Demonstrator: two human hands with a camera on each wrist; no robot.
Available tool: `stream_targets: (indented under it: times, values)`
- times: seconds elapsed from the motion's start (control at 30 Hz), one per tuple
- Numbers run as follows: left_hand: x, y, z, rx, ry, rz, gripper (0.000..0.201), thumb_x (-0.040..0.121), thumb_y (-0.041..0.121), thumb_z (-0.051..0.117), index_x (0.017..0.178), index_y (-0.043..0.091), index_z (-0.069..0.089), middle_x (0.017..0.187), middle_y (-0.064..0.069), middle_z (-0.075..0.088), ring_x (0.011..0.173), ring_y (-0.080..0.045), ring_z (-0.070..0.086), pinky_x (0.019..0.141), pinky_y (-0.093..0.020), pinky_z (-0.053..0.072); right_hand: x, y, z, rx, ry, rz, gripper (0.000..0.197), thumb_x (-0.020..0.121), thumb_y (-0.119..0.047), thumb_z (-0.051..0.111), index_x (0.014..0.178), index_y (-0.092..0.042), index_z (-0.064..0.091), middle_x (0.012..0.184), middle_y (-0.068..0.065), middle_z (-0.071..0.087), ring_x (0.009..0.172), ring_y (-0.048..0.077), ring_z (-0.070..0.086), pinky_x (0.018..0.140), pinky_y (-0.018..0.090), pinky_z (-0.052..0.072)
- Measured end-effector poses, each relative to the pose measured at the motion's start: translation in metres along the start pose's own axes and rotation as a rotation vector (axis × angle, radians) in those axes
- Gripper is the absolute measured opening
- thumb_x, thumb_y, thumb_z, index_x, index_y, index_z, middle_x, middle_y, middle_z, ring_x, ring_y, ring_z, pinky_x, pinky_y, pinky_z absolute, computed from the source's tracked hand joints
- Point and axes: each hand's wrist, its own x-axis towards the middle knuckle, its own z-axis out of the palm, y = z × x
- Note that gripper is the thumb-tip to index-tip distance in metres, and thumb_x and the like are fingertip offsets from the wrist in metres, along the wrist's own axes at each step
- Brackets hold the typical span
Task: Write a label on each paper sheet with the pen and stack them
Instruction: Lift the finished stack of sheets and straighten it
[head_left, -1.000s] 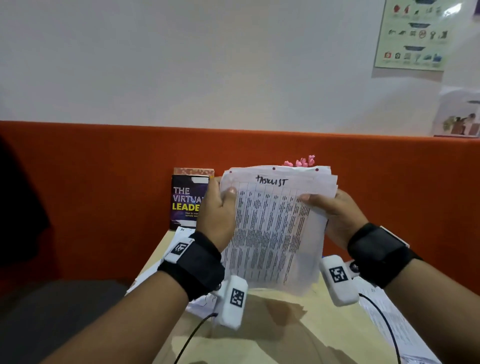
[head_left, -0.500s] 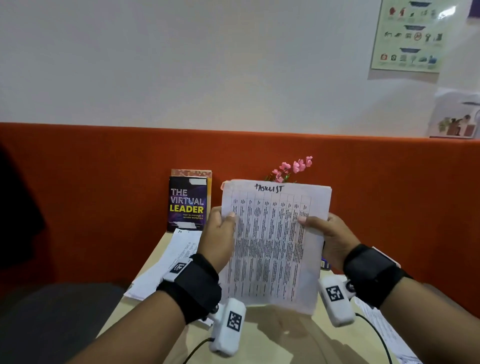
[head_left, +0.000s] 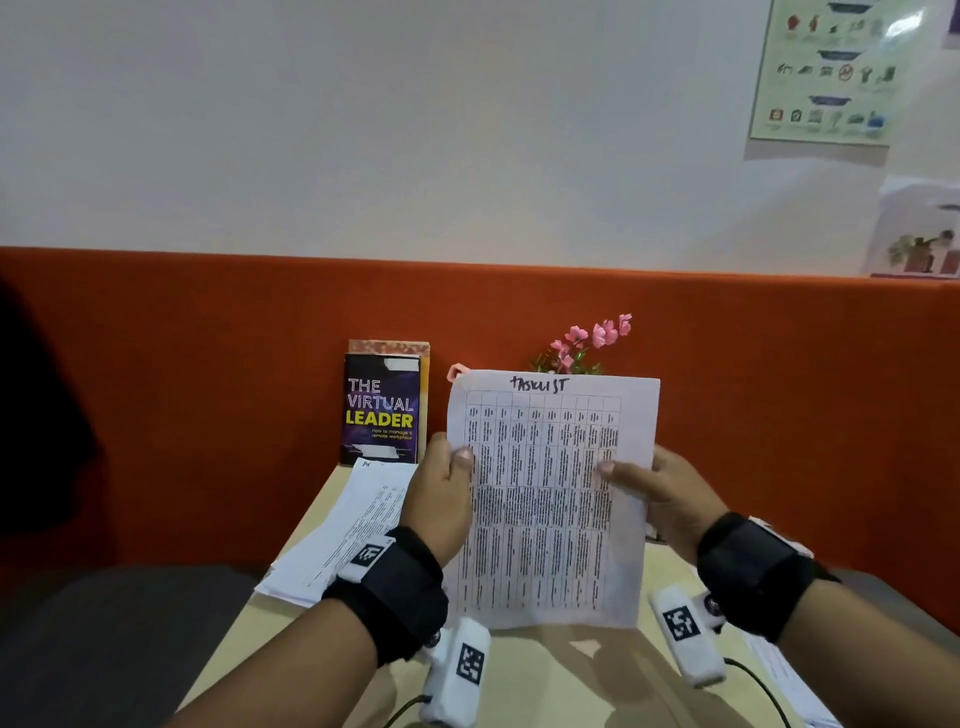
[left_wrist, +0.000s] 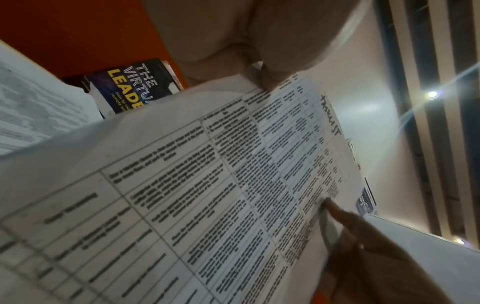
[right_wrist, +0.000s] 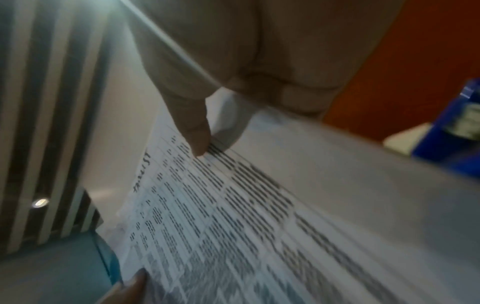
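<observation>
Hands grip one upright printed sheet (head_left: 545, 499) — left hand (head_left: 441, 499) pinching its left edge, right hand (head_left: 670, 499) its right edge.

Office, orange desk partition (head_left: 727, 364), business book (head_left: 382, 410)

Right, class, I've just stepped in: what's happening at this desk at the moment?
A person holds a bundle of printed sheets upright above the desk, the left hand gripping its left edge and the right hand its right edge. The front sheet already carries a handwritten label at the top. More printed pages lie on the desk to the left, before a standing book. No pen is visible.
</observation>
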Motion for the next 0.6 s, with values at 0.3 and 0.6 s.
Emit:
stream_targets:
  times: [0.3,0.6]
  values:
    - [-0.001,0.008,0.016,0.049,-0.021,0.055,0.025,0.106,0.023,0.039,0.082,0.02,0.044,0.089,-0.004,0.055,0.086,-0.021,0.055,0.082,-0.039,0.046,0.016,-0.096,0.039,-1.199,0.277,-0.763,0.058,0.09,-0.041,0.063,0.143,-0.026,0.046,0.139,-0.002,0.047,0.128,0.018,0.037,0.107,0.037,0.026]
    - [-0.006,0.007,0.013,0.089,-0.024,0.115,0.025,0.105,0.023,0.041,0.081,0.019,0.037,0.068,0.009,0.038,0.062,-0.007,0.041,0.061,-0.031,0.031,0.038,-0.093,0.082,-1.129,-0.009,-0.65,0.01,0.092,-0.04,0.063,0.085,-0.037,0.056,0.089,-0.019,0.054,0.088,0.008,0.044,0.089,0.036,0.033]
